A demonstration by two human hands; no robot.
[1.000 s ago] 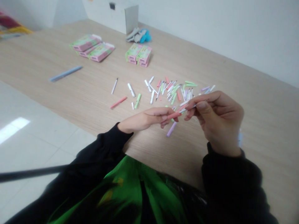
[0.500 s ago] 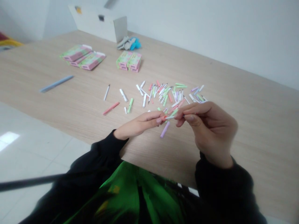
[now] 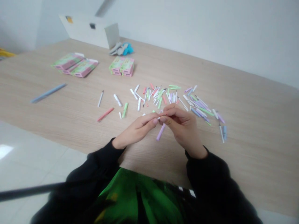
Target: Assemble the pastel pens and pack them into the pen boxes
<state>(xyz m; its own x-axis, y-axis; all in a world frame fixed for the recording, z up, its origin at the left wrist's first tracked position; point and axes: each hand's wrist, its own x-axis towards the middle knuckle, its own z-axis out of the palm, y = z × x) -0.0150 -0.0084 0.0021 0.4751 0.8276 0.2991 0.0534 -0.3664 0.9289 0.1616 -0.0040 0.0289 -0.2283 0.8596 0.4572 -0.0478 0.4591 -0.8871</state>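
Both hands have closed in on each other since a second ago, and the pink part between them is now hidden. Far left of the purple barrel on the worktop lies a blue pen, with a pink pen nearer it. Just left of the barrel, the left hand pinches a white pen piece in a narrow grip. Just right of it, the right hand holds the same piece, fingers curled tight. Loose pen parts spread beyond and right of the barrel.

left hand, right hand, fingers pinched together
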